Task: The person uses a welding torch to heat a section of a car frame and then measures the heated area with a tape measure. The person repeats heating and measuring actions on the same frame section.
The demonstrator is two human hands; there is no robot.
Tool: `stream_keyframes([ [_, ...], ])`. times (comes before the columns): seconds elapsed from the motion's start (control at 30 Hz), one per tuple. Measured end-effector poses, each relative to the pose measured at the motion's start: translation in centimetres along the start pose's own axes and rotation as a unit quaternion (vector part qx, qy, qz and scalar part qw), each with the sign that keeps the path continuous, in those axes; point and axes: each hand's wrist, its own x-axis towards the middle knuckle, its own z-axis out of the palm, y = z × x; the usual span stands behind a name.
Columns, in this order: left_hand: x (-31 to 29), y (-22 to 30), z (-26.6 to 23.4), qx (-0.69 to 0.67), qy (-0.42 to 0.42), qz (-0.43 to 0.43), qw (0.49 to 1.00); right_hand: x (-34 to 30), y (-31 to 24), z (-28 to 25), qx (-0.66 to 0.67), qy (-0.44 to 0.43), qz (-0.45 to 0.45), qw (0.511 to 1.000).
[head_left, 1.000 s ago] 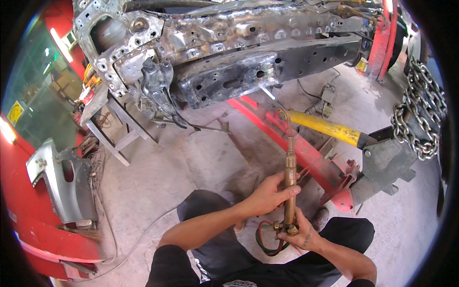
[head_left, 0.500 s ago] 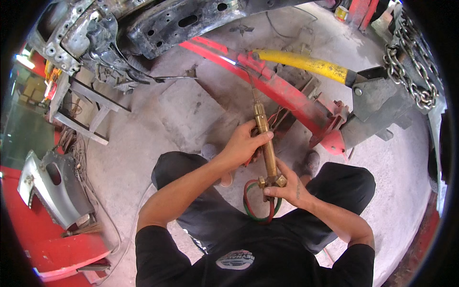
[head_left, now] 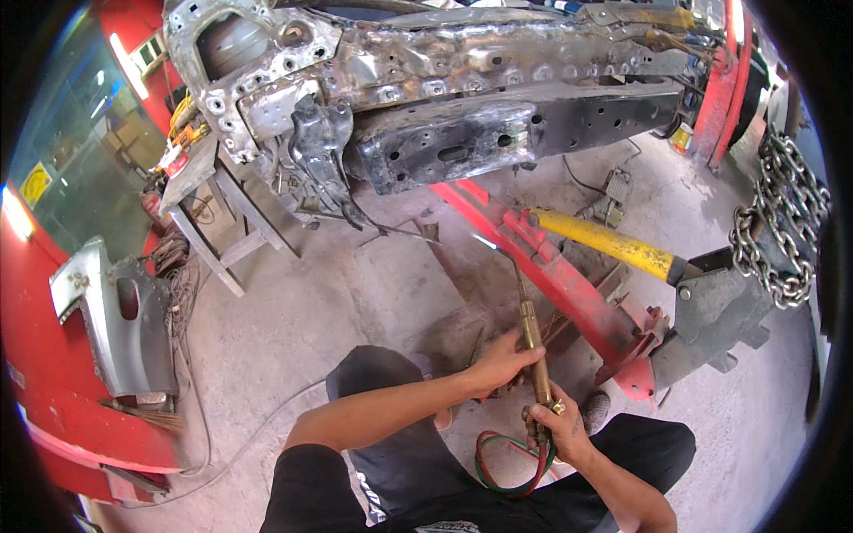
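A brass gas torch (head_left: pixel 530 322) stands nearly upright between my hands, its thin tube bending over at the top. A small bright white-blue flame (head_left: pixel 485 241) burns at its tip, in front of the red steel beam (head_left: pixel 551 280) in this view. My left hand (head_left: pixel 499 366) is closed round the middle of the brass handle, thumb along it. My right hand (head_left: pixel 565 426) grips the torch's base beside the valve knobs, with its thumb close to one knob. From the base, a red and green hose pair (head_left: pixel 484 462) loops down over my lap. Some fingers are hidden behind the torch.
Ahead stands a stripped vehicle front end (head_left: pixel 426 67) with a black crossmember (head_left: pixel 453 147). A yellow ram (head_left: pixel 604 240) lies over the red beam, and a chain (head_left: pixel 782 231) hangs at right. At left are a metal stand (head_left: pixel 235 222) and a silver fender (head_left: pixel 124 311).
The view has tilted upward, so more of the vehicle front shows and my hands and torch sit lower in it. Both hands keep their hold, and the flame still burns.
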Motion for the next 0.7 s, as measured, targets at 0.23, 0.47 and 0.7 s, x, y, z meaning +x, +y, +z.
stream_keyframes([
  [0.23, -0.2, 1.0, 0.8, -0.01, -0.005, -0.03, 0.999, 0.1, 0.5, -1.5, 0.022, 0.004, -0.008, 1.0],
  [0.47, 0.6, 0.6, 0.8, -0.028, 0.015, -0.012, 0.999, 0.4, -0.2, -1.0, 0.026, 0.012, -0.009, 1.0],
  [0.7, 0.8, 1.0, 0.1, 0.007, 0.008, -0.021, 1.0, 1.0, -0.6, -1.7, -0.026, -0.004, -0.018, 0.999],
])
